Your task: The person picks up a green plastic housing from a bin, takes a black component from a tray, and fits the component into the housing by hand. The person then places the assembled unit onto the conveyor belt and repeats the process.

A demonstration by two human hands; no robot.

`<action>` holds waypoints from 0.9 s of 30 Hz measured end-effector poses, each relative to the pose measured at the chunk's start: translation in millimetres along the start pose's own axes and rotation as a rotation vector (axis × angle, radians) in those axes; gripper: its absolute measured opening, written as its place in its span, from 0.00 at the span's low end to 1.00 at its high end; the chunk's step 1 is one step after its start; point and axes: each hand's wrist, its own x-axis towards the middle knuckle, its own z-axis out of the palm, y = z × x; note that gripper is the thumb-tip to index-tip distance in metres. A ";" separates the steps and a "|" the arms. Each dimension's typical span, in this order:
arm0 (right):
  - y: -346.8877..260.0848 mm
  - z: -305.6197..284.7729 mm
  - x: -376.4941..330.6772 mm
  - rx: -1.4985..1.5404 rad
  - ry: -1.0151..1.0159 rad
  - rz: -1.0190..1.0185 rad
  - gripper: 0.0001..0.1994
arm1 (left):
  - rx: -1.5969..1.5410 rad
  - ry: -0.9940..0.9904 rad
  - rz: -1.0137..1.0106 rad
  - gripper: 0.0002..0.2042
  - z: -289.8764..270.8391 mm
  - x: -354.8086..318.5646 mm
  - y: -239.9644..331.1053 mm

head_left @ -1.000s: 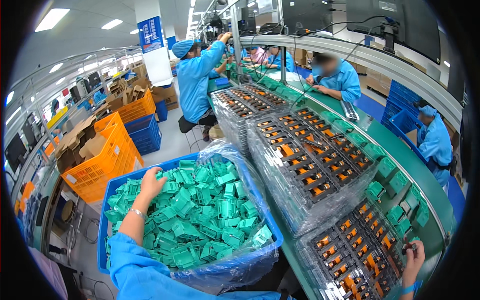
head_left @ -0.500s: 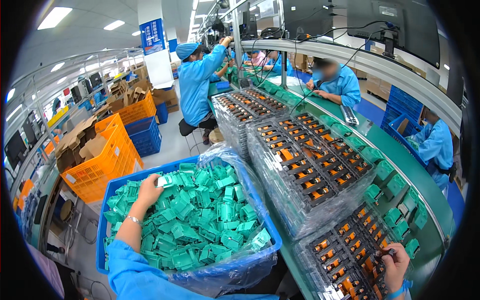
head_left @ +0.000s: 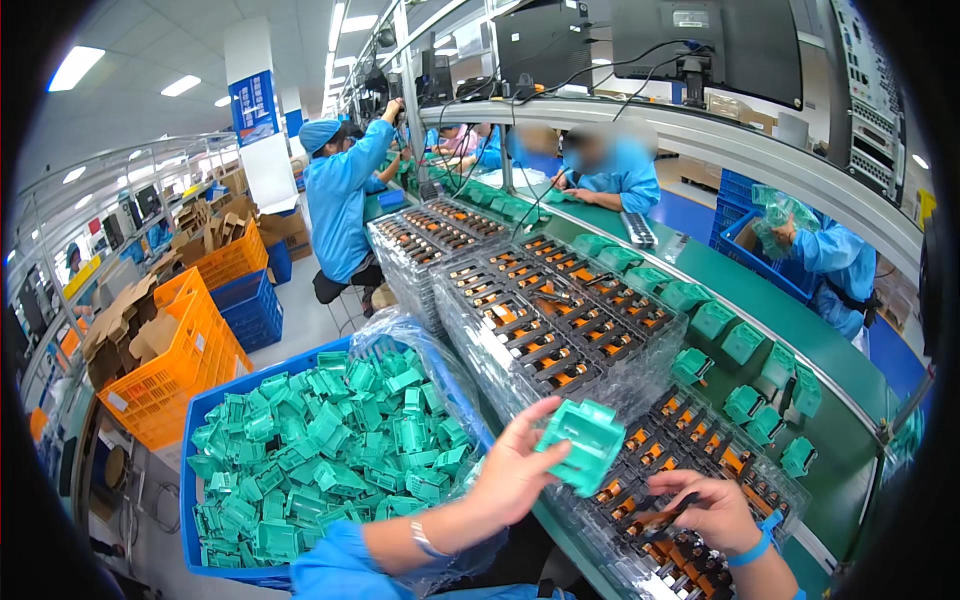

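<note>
Lower centre: we hold green housing (head_left: 582, 447) in grip of left hand (head_left: 512, 472). Lower right: grip of right hand (head_left: 722, 512) pinches dark part (head_left: 660, 518) over tray (head_left: 793, 497).

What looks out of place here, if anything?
Nothing stands out as spilled or damaged. Small green plastic housings lie jumbled, but within the blue rectangular plastic bin; the boxy green plastic housing in the left hand shows no visible break.
</note>
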 end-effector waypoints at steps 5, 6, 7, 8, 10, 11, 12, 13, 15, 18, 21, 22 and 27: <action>16.5 -5.9 -9.6 0.071 0.012 0.078 0.09 | 0.151 -0.069 0.246 0.28 43.0 -10.2 -60.2; 17.8 -7.1 -10.8 0.077 0.014 0.078 0.09 | 0.266 -0.082 0.306 0.28 48.8 -11.7 -72.1; 17.7 -6.9 -11.2 0.191 0.048 0.063 0.09 | 0.330 -0.041 0.345 0.28 52.3 -10.7 -84.0; 17.1 -6.4 -11.6 0.306 0.083 0.049 0.10 | 0.464 -0.032 0.365 0.29 48.4 -8.6 -96.8; 6.7 -2.7 -10.9 0.315 0.160 0.053 0.11 | 0.366 -0.131 0.296 0.31 54.2 -4.4 -104.7; 8.5 -5.8 -8.7 0.328 0.252 0.067 0.12 | 0.388 -0.145 0.223 0.32 52.5 -1.4 -104.9; 10.5 -9.9 -8.7 0.340 0.354 0.084 0.13 | 0.403 -0.164 0.141 0.33 49.6 1.6 -106.9; 11.1 -12.5 -5.2 0.329 0.383 0.049 0.14 | 0.517 -0.153 0.096 0.33 45.7 2.5 -107.6; 11.4 -30.0 -5.9 0.279 0.348 0.073 0.14 | 0.443 -0.226 0.031 0.31 37.2 5.3 -107.0; 1.1 -45.0 -15.5 0.270 0.339 0.108 0.16 | 0.333 -0.204 -0.231 0.25 45.4 8.8 -80.0; -7.0 -40.6 -16.6 0.036 0.231 0.252 0.18 | 0.452 -0.405 -0.366 0.19 39.1 14.6 -75.5; -5.2 -38.3 -13.9 0.060 0.228 0.277 0.13 | 0.412 -0.405 -0.405 0.16 37.5 12.0 -72.7; -8.8 -39.7 -12.8 -0.096 0.424 0.034 0.12 | 0.096 -0.157 -0.322 0.11 22.3 0.5 -81.1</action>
